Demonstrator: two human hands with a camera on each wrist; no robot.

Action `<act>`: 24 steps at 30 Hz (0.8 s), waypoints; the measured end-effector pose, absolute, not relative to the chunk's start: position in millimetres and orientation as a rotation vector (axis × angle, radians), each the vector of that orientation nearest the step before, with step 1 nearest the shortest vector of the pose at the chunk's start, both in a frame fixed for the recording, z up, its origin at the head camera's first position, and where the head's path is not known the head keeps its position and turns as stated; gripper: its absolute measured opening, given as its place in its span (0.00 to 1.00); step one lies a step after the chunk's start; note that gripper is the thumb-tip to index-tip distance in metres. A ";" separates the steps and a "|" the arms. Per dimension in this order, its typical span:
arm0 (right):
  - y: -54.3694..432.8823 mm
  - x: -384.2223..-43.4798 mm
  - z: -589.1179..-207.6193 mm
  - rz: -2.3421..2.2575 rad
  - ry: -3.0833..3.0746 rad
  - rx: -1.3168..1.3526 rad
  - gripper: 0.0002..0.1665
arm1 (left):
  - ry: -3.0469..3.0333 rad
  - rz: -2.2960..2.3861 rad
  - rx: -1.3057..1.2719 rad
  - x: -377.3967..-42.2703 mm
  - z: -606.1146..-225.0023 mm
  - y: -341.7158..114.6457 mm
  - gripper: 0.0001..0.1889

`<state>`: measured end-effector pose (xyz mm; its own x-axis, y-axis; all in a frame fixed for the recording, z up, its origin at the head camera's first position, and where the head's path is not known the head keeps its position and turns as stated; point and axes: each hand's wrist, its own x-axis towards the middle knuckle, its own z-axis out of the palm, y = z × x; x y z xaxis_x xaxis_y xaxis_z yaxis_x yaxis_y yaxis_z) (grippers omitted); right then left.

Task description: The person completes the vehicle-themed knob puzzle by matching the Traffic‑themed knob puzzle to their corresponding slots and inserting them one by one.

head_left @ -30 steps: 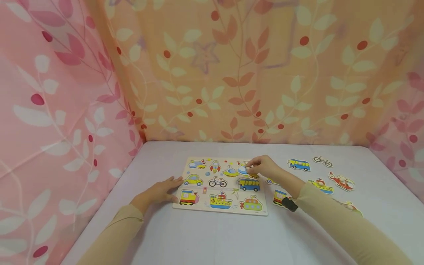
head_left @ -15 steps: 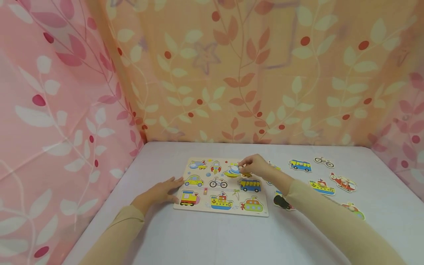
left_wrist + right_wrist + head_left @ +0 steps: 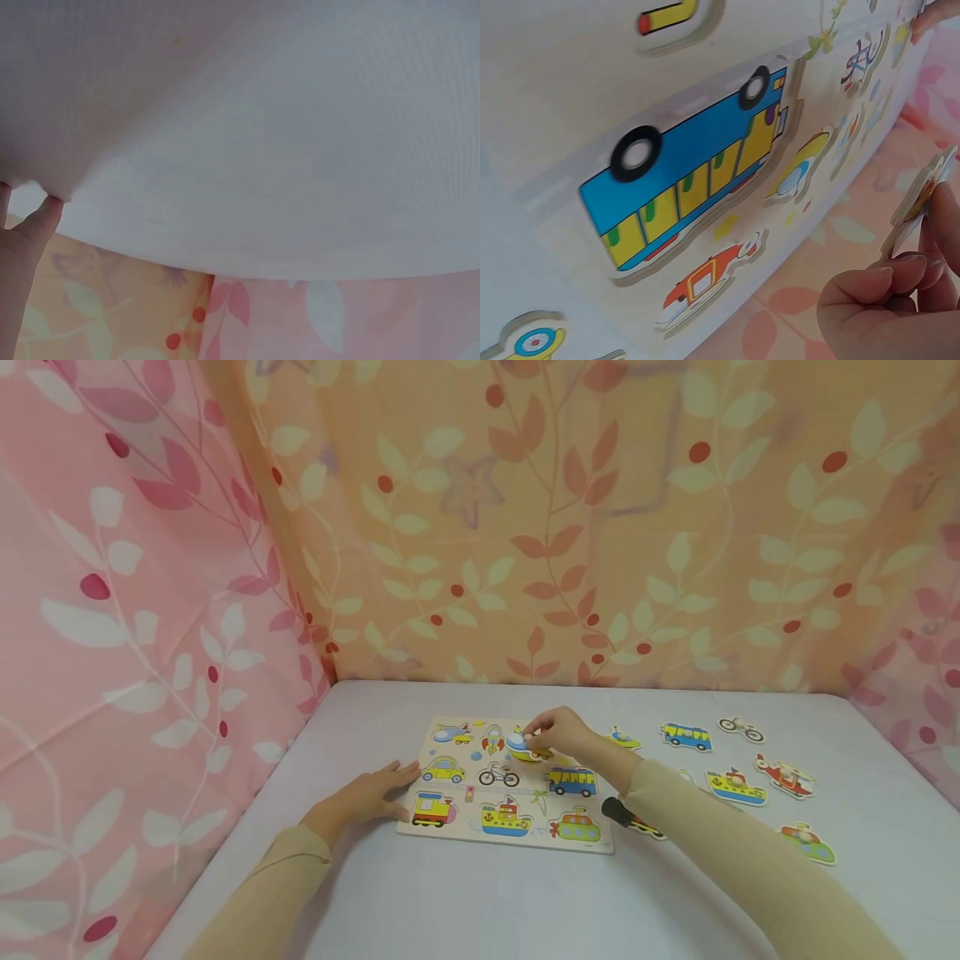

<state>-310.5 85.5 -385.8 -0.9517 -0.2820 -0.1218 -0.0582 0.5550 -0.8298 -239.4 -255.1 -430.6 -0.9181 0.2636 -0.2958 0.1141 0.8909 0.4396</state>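
Against the pale rectangular wooden board (image 3: 468,822), the left hand (image 3: 373,795) rests at 9 o'clock, fingers loosely extended. The right hand (image 3: 564,732) pinches 1 blue-yellow wooden airplane piece (image 3: 516,741) above 1 o'clock; fitting seems underway, requiring carrying toward 10 o'clock.

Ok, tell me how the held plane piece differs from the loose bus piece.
The plane piece is pinched in the right hand above the board; the bus piece lies on the table. The plane piece has a curvy outline; the bus piece is boxy. Both are flat cut-outs showing blue and yellow.
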 end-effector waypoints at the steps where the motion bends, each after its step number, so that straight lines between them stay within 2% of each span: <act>1: 82.9 -310.9 -385.4 -1.342 2.552 -0.285 0.09 | 2.707 0.597 0.280 -239.4 -431.1 -255.4 0.45; 24: 33.8 -328.8 -393.5 -1.366 2.524 -0.281 0.08 | 2.724 0.553 0.336 -240.2 -431.6 -256.0 0.44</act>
